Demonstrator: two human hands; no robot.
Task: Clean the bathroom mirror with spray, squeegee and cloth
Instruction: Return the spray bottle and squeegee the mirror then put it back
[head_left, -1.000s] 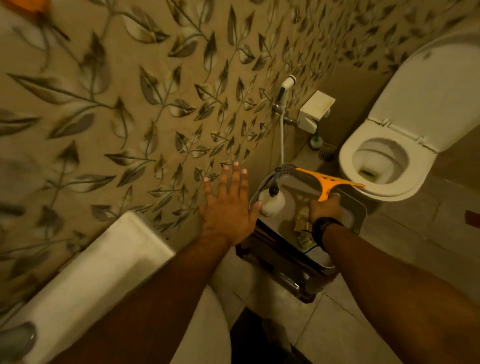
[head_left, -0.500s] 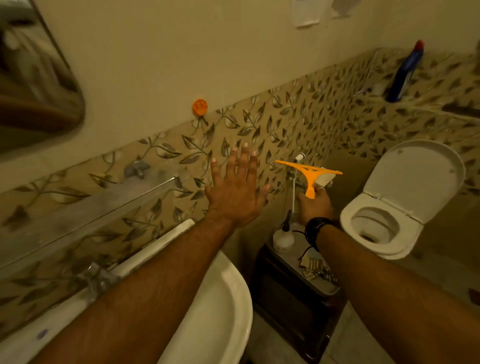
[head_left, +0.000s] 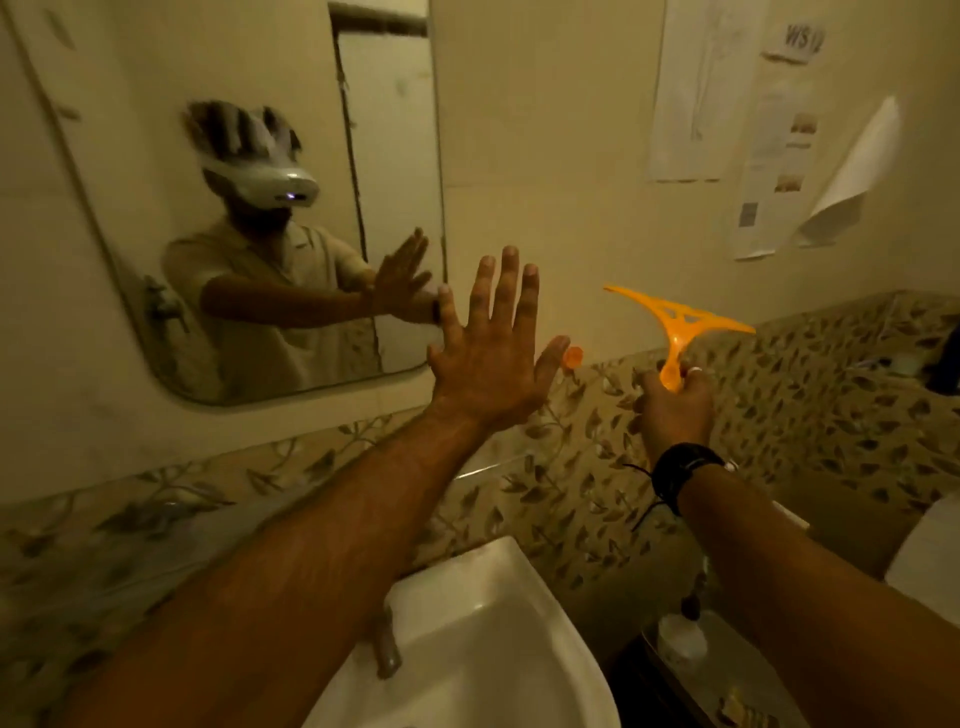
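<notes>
Orange squeegee (head_left: 675, 325), handle clenched in the right hand (head_left: 672, 402), blade roughly level, well right of the mirror (head_left: 270, 208). Left hand (head_left: 491, 353), splayed and empty, lies nearer, just beside the mirror's lower right corner; contact with the wall uncertain. Spray and cloth not identifiable; motion blur throughout.

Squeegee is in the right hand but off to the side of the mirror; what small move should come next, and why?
Probably swing the right hand leftward to bring the orange squeegee to the mirror. Its blade is held over the wall, right of the glass, while the open left hand holds nothing.
</notes>
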